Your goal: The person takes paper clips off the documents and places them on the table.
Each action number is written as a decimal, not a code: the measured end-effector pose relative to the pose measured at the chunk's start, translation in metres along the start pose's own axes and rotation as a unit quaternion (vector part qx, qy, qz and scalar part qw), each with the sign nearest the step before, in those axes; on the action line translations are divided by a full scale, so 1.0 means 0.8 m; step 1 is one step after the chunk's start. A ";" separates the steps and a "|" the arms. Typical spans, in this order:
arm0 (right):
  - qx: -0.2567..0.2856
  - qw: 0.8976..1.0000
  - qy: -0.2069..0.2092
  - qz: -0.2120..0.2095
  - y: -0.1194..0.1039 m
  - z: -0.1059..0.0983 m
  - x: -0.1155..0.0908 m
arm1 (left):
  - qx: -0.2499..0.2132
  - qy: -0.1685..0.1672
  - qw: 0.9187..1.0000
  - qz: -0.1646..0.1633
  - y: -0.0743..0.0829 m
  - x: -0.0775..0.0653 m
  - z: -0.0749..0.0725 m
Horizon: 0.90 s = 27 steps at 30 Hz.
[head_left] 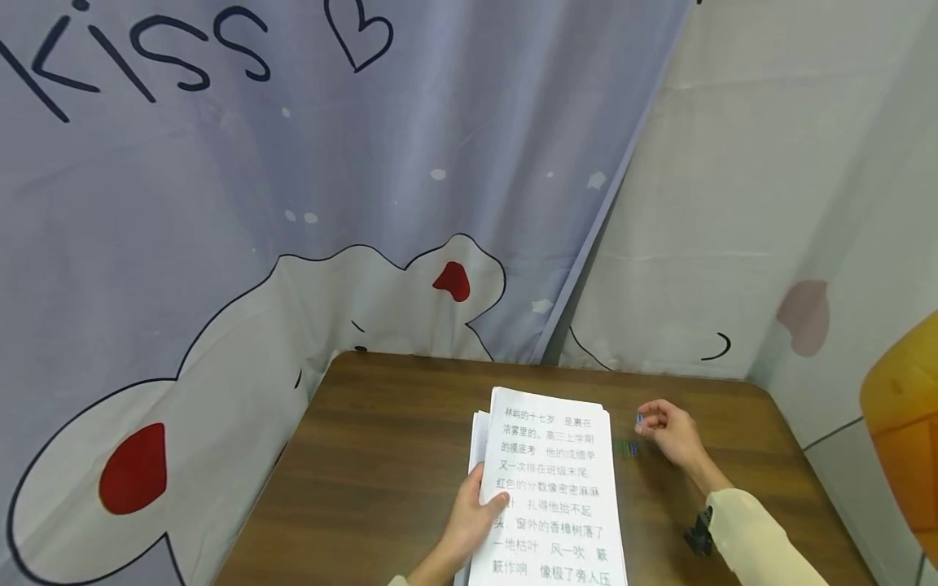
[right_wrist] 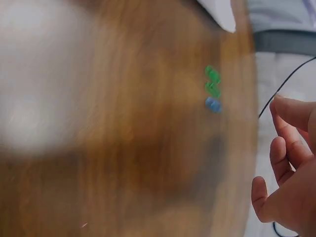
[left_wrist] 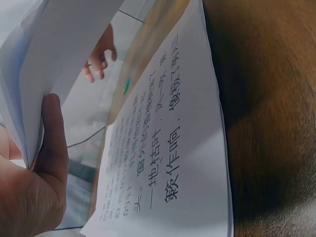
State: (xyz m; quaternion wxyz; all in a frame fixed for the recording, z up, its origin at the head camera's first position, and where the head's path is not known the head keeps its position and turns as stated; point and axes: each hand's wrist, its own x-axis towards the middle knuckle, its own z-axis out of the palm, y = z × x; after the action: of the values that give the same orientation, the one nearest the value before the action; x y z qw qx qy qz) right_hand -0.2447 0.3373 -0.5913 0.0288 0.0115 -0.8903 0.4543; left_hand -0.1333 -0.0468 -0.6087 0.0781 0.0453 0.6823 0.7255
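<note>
My left hand (head_left: pixel 466 521) grips a sheaf of printed paper (head_left: pixel 553 488) by its left edge, with the thumb on top. In the left wrist view the held sheets (left_wrist: pixel 64 44) are raised over more printed sheets (left_wrist: pixel 163 133). Beyond the paper's right edge, my right hand (head_left: pixel 672 433) pinches a small blue piece (head_left: pixel 640 418) between thumb and fingertips. The right wrist view hides that piece behind the fingers. Near this hand, two small green pieces (right_wrist: pixel 212 81) and a blue one (right_wrist: pixel 213 104) lie in a row on the table.
The brown wooden table (head_left: pixel 366 439) runs back to a printed curtain (head_left: pixel 293 163). White fabric (head_left: pixel 733 203) hangs behind and to the right. A black device (head_left: pixel 699 533) is worn at the right wrist. A thin dark cable (right_wrist: pixel 291 71) shows past the table edge.
</note>
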 end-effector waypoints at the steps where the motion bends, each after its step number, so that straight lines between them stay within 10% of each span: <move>1: -0.003 1.000 -0.003 0.004 0.005 0.000 -0.001 | 0.002 0.000 1.000 0.000 0.000 0.000 -0.001; 27: -0.146 0.988 -0.055 0.006 0.048 0.010 -0.013 | -0.020 0.008 1.000 0.010 -0.001 -0.002 -0.007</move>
State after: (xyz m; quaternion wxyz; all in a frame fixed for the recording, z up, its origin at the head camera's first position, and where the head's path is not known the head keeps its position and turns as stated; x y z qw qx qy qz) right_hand -0.2367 0.3528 -0.6275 -0.0220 0.0267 -0.9473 0.3186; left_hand -0.1329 -0.0527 -0.6096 0.0661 0.0447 0.6678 0.7401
